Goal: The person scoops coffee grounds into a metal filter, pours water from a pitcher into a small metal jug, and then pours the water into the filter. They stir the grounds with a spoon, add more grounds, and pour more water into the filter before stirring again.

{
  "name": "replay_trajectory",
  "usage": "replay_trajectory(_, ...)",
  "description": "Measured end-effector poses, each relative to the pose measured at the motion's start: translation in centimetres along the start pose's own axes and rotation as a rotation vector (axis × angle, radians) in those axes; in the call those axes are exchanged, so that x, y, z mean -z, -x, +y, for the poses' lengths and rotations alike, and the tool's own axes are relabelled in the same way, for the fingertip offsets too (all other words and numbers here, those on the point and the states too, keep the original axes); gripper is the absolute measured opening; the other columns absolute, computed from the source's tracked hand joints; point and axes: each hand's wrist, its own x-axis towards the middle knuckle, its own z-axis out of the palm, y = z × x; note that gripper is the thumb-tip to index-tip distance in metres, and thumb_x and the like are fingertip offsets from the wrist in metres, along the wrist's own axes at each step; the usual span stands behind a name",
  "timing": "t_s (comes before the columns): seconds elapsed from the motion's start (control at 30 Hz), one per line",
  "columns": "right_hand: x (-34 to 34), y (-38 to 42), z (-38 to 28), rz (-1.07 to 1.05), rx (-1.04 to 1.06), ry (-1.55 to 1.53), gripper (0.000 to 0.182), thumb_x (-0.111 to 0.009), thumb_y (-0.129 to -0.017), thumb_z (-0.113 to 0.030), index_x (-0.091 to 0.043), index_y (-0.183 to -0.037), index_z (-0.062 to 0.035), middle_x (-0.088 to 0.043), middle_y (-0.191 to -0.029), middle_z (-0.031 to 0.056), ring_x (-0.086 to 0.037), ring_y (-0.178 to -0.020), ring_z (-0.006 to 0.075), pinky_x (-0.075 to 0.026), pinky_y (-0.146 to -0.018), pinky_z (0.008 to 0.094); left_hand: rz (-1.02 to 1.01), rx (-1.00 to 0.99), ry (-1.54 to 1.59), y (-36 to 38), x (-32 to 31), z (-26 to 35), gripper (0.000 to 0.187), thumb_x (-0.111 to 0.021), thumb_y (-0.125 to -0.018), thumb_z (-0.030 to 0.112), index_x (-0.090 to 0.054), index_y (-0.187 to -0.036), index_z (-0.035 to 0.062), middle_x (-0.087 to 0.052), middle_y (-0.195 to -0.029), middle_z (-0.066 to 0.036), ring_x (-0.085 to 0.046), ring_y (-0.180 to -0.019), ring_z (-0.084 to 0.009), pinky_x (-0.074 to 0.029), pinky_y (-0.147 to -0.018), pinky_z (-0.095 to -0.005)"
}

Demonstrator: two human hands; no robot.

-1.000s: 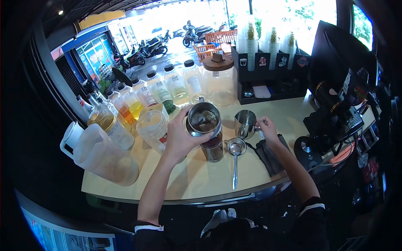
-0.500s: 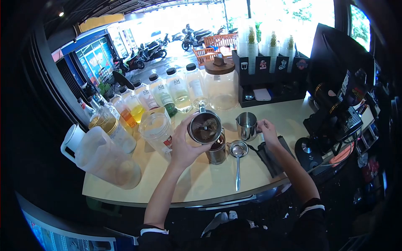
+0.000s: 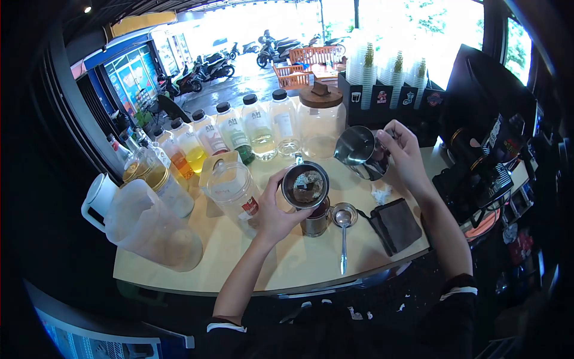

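My left hand [image 3: 278, 210] is wrapped round a round metal cup [image 3: 306, 186] with brown, wet-looking, foamy contents. It is held over or just behind a mug [image 3: 314, 226] of dark liquid; the cup partly covers that mug. With my right hand [image 3: 405, 149] I grip the handle of a steel milk pitcher [image 3: 362, 153], raised off the counter and tilted with its spout toward the cup. No stream from the spout can be made out. Right of the mug, a long-handled spoon [image 3: 343, 245] rests on a small metal dish [image 3: 351, 210].
A folded dark cloth [image 3: 397, 226] and a crumpled white tissue [image 3: 381, 192] lie at right. Clear plastic jars [image 3: 230, 188], a big pitcher [image 3: 152, 224], and several capped bottles [image 3: 258, 128] stand left and behind. Stacked cups [image 3: 362, 69] and a black machine [image 3: 478, 143] are farther right.
My right hand has lifted the milk pitcher off the counter and tilted it toward the cup. The cup in my left hand shows paler, foamier contents. The view has shifted slightly.
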Motion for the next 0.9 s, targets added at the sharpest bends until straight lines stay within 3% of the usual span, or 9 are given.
replay_trajectory(0.1, -1.4, -0.6, -3.4, -0.043, -0.111, -0.054, 0.019, -0.057, -0.094, -0.014, -0.049, -0.082, -0.002, -0.053, -0.071, -0.0023, -0.051, -0.069, 0.0005, -0.048, -0.058, 0.0194, -0.01, 0.014, 0.029, -0.2, -0.1, -0.4, 0.078, -0.088, -0.058, 0.016, -0.047, -0.123, 0.0024, -0.057, -0.117, -0.01, -0.054, -0.113, -0.0197, -0.04, -0.103, -0.0342)
replay_trajectory(0.2, -2.7, -1.2, -4.6, -0.093, -0.078, -0.104, 0.017, -0.058, -0.093, -0.011, -0.048, -0.083, -0.0011, -0.051, -0.069, -0.0033, -0.052, -0.07, 0.0001, -0.054, -0.061, 0.0198, -0.025, 0.022, 0.037, -0.4, -0.1, -0.5, 0.078, -0.088, -0.057, 0.017, -0.047, -0.122, 0.0024, -0.057, -0.118, -0.01, -0.054, -0.113, -0.02, -0.04, -0.103, -0.0345)
replay_trajectory(0.33, -3.9, -2.1, -5.2, -0.132, -0.056, -0.058, 0.016, -0.059, -0.092, -0.009, -0.049, -0.083, -0.0009, -0.049, -0.068, -0.0038, -0.053, -0.068, 0.0007, -0.056, -0.065, 0.0196, -0.02, 0.024, 0.046, -0.5, -0.3, -0.6, 0.079, -0.088, -0.056, 0.018, -0.047, -0.122, 0.002, -0.057, -0.117, -0.01, -0.054, -0.113, -0.0203, -0.039, -0.103, -0.0348)
replay_trajectory(0.53, -5.3, -2.8, -5.9, -0.184, -0.078, 0.072, 0.013, -0.059, -0.09, -0.007, -0.049, -0.085, 0.0003, -0.05, -0.068, -0.003, -0.054, -0.064, 0.0012, -0.056, -0.061, 0.0187, -0.019, 0.027, 0.046, -0.5, -0.4, -0.8, 0.079, -0.088, -0.056, 0.021, -0.048, -0.121, 0.0014, -0.057, -0.116, -0.01, -0.054, -0.112, -0.0202, -0.04, -0.102, -0.0346)
replay_trajectory(0.6, -5.5, -3.2, -5.2, -0.214, 0.014, 0.225, 0.014, -0.06, -0.089, -0.006, -0.049, -0.084, 0.0012, -0.051, -0.068, -0.0026, -0.055, -0.065, 0.0013, -0.056, -0.06, 0.0186, -0.022, 0.033, 0.028, -0.4, -0.4, -0.6, 0.079, -0.088, -0.056, 0.021, -0.048, -0.121, 0.0013, -0.057, -0.116, -0.01, -0.054, -0.111, -0.0202, -0.04, -0.101, -0.0345)
replay_trajectory(0.7, -6.7, -2.9, -6.7, -0.2, -0.072, 0.153, 0.015, -0.061, -0.088, -0.005, -0.049, -0.084, 0.0017, -0.051, -0.068, -0.0021, -0.058, -0.067, 0.003, -0.057, -0.062, 0.0202, -0.028, 0.045, 0.017, -0.4, -0.2, -0.6, 0.079, -0.088, -0.055, 0.021, -0.049, -0.121, 0.001, -0.057, -0.115, -0.01, -0.054, -0.11, -0.0199, -0.04, -0.1, -0.0341)
replay_trajectory(0.9, -7.1, -3.1, -6.2, -0.235, -0.027, 0.217, 0.014, -0.061, -0.088, -0.004, -0.048, -0.085, 0.0018, -0.051, -0.068, -0.0011, -0.06, -0.07, 0.0056, -0.059, -0.066, 0.0232, -0.019, 0.043, 0.042, -0.6, 0.0, -0.8, 0.078, -0.088, -0.055, 0.02, -0.05, -0.12, 0.0006, -0.058, -0.113, -0.009, -0.055, -0.109, -0.0191, -0.041, -0.099, -0.0335)
